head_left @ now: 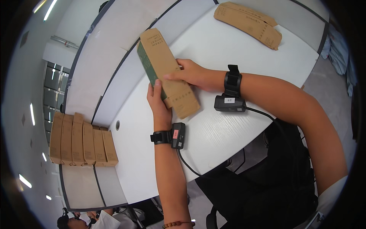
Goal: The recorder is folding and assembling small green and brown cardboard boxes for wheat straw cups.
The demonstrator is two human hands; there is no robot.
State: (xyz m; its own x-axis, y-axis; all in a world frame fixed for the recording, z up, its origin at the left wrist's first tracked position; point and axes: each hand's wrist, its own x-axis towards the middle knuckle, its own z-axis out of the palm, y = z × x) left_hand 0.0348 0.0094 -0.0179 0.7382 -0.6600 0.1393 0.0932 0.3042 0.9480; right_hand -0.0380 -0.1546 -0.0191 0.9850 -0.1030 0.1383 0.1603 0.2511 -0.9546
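Over the white table, both my hands grip a long brown cardboard box (161,59) with a green side panel. The box lies at a slant, one end towards the table's back panel and the other towards me. My left hand (158,101) presses against its green side near the lower half, fingers pointing up along it. On the opposite side, my right hand (193,74) wraps the edge, with its thumb over the brown face. A small flap shows at the box's near left edge. Whether anything is inside cannot be seen.
Several similar brown boxes (78,141) stand upright in a row at the left. Another brown carton (249,23), seemingly flattened, lies at the far right of the white table (217,126). Grey-white partition panels (110,57) edge the table. Cables run from my wrist devices. A person (91,221) is at the lower left.
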